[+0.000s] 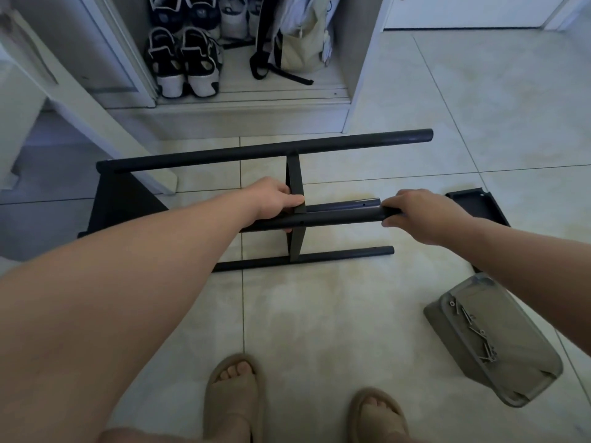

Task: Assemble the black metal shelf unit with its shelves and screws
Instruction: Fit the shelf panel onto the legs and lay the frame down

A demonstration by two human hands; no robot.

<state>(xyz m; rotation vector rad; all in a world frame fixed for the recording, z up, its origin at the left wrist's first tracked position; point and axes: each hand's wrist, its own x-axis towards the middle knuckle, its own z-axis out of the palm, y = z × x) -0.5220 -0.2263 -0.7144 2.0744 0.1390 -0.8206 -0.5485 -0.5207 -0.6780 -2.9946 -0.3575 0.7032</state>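
The black metal shelf unit (265, 150) lies on its side on the tiled floor, its round legs running left to right. One black shelf (124, 199) is fixed at the left end and a second shelf (295, 177) stands edge-on in the middle. My left hand (276, 201) grips that middle shelf where it meets the upper near leg (342, 217). My right hand (422, 214) grips the right end of that leg. A loose black shelf (476, 204) lies on the floor behind my right wrist. A grey tray (447, 324) at the right holds several screws (479, 334).
An open white cupboard (249, 103) stands beyond the frame, holding shoes (182, 62) and a beige bag (300, 43). A white panel (64, 100) leans at the left. My two feet in tan sandals (236, 394) stand near the bottom edge.
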